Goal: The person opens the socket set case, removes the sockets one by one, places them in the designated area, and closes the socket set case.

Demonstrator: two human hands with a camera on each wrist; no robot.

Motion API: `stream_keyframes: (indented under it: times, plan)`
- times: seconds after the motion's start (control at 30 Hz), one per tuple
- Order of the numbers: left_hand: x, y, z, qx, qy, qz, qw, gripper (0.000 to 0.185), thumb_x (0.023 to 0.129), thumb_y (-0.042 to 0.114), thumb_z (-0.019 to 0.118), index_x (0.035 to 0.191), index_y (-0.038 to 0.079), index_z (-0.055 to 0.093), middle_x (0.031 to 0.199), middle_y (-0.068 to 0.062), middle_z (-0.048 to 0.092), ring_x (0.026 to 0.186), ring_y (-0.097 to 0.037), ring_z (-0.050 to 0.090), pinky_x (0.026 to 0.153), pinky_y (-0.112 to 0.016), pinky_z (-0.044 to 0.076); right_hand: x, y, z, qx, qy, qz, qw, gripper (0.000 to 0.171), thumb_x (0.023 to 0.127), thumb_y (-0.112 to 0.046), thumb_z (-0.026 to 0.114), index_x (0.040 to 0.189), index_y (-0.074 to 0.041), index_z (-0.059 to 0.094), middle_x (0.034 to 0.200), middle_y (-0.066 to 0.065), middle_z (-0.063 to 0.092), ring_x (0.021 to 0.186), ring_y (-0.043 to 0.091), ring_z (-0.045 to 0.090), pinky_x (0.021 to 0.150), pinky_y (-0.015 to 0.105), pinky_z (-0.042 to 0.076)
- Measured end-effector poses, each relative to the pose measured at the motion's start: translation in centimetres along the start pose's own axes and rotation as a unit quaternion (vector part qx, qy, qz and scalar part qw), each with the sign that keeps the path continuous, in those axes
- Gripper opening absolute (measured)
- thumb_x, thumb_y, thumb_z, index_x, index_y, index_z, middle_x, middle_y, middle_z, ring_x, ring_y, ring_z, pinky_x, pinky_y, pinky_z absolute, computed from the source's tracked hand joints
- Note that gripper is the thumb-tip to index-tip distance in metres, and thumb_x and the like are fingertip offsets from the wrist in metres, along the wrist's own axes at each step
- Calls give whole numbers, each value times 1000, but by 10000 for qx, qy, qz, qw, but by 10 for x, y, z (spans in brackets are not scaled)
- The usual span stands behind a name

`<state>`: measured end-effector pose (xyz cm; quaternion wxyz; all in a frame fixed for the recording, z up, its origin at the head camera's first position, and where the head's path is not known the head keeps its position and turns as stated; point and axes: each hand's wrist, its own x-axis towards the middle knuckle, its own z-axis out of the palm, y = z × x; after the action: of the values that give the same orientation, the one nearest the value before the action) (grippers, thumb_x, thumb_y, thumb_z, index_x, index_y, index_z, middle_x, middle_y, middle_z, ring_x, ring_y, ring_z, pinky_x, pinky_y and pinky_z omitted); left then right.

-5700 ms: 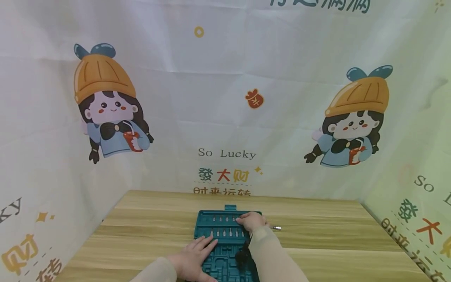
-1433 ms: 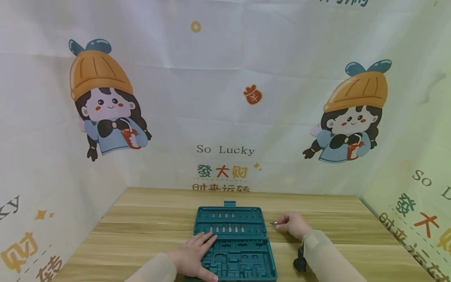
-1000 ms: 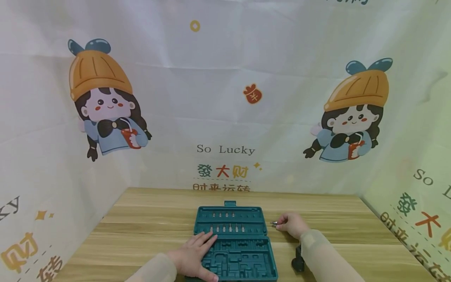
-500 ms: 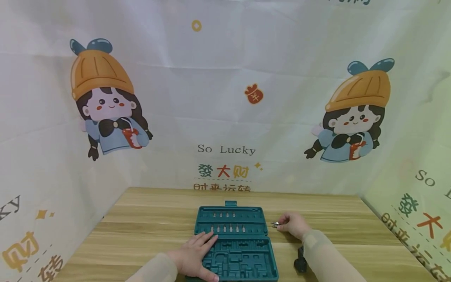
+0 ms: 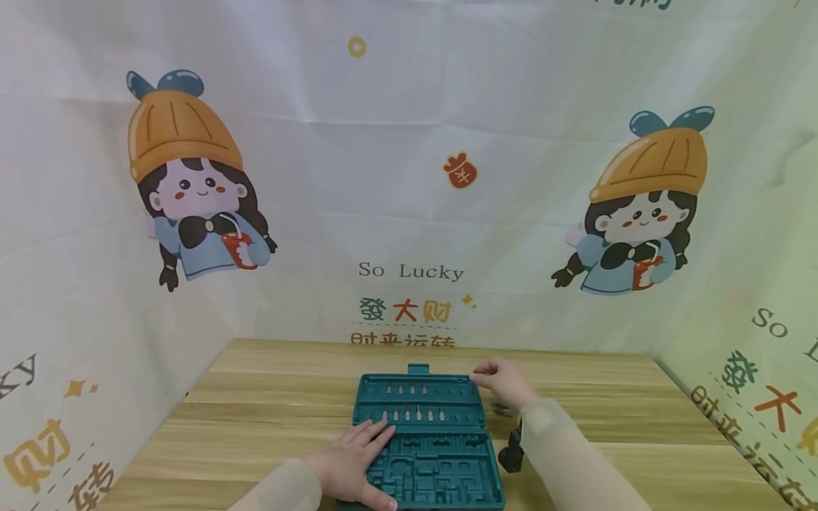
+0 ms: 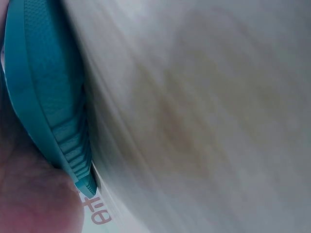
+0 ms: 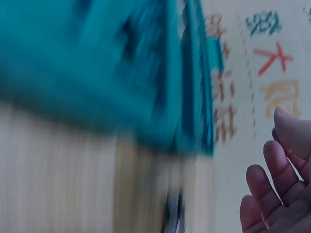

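Note:
An open teal tool case (image 5: 447, 468) lies on the wooden table (image 5: 275, 397). Its far half holds two rows of small silver bits (image 5: 412, 413). My left hand (image 5: 354, 458) rests flat on the case's near left part, fingers straight. My right hand (image 5: 501, 380) hovers at the case's far right corner with fingers loosely bent and nothing in them. A small metal bit (image 5: 503, 409) lies on the table just right of the case. The left wrist view shows the case's edge (image 6: 43, 97). In the blurred right wrist view the case (image 7: 97, 58) and my empty fingers (image 7: 277, 184) appear.
A printed cloth backdrop (image 5: 409, 177) closes in the table at the back and on both sides. Bare wood (image 5: 607, 419) stretches to the right of the case and to its left. A black wrist camera (image 5: 511, 454) hangs under my right forearm.
My right hand has let go of the small bit, left it on the table, and moved up and left to the case's far right corner. The left hand has stayed in place.

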<state>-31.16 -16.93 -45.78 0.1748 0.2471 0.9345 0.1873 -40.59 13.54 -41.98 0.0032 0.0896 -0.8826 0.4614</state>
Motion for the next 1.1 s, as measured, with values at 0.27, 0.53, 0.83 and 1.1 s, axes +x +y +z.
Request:
stream_keyframes:
  times: [0.27,0.53,0.83,1.1]
  plan:
    - [3,-4,1,76,-66,58,9999,102,76,76,58,155,26,19,160,2,15,145,-34,13,108,-62,21,14,-25,52,1106,174,186,9935,24,91,-13,67,108,4,66,107,14,64,100,29,58,89,49,45]
    - [6,-7,1,229,-106,96,9996,101,77,78,55,155,26,19,160,2,14,145,-33,13,108,-61,22,17,-25,90,1283,618,718,9872,21,89,-19,70,104,-5,70,104,10,65,111,40,45,96,59,31]
    - [5,-3,3,483,9,180,9987,97,80,74,55,155,22,21,160,1,17,144,-33,17,109,-57,25,15,-19,97,-363,593,748,9948,22,86,-27,73,104,-13,74,113,11,66,121,45,42,107,61,15]
    - [7,-7,3,457,-31,148,9988,97,80,76,52,155,24,21,159,0,19,144,-33,18,109,-56,25,21,-17,95,-372,190,1001,9941,24,88,-29,72,106,-15,75,129,19,56,131,50,26,107,64,12]
